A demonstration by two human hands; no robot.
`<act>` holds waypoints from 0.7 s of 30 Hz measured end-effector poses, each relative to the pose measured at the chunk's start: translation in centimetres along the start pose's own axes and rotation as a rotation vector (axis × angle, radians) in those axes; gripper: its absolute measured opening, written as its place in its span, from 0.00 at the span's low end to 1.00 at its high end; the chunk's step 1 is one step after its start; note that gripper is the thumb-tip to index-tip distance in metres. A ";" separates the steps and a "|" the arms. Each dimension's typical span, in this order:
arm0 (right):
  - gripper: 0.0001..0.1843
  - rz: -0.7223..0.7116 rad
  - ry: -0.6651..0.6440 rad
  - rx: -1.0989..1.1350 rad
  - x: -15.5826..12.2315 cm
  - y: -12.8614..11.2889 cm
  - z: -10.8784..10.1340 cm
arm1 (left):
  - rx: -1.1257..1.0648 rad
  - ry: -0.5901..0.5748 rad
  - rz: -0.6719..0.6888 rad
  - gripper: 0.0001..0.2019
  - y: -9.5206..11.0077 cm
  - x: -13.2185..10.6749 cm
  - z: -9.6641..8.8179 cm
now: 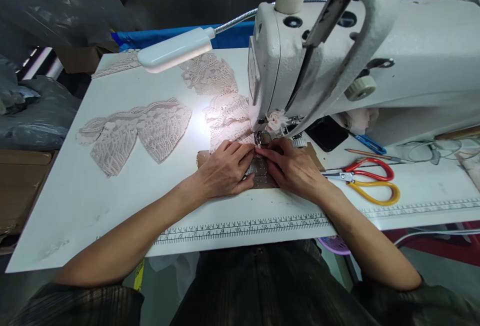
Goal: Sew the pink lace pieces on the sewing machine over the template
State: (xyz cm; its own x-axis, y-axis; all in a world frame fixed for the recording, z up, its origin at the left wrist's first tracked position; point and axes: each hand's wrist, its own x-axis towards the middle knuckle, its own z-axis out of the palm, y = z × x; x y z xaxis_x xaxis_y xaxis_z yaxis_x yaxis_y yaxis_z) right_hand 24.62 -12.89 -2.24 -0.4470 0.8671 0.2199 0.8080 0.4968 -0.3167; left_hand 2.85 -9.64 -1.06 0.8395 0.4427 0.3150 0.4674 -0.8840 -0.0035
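Clothing (262, 286), left hand (224, 170), right hand (292, 168) hiding lace (227, 118)

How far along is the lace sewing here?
Seemingly done: trailing lace behind the presser foot, under the lamp, looks already fed through. In hand: the left hand and right hand lie flat, pressing a lace piece at that foot of the sewing machine. Probably left: loose lace pieces lie on the table to the left; whether they are stitched, I cannot tell.

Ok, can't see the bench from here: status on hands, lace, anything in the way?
Left hand and right hand pressing lace piece flat, both at presser foot. Scissors lie apart, right of the hands.
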 end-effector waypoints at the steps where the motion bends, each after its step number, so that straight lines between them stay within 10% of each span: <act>1: 0.21 0.006 -0.001 -0.008 0.0 0.0 0.0 | -0.007 -0.006 -0.005 0.19 0.0 0.0 0.0; 21: 0.22 0.064 -0.049 -0.084 0.7 -1.1 -0.3 | 0.046 -0.057 -0.014 0.26 -1.5 0.7 0.0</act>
State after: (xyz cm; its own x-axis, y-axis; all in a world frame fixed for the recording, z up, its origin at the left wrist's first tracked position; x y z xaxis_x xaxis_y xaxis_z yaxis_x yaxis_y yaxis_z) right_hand 23.53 -12.88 -1.43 -0.4104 0.8985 0.1558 0.8636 0.4378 -0.2500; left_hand 2.75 -8.03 -0.79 0.8467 0.4636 0.2611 0.4902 -0.8705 -0.0440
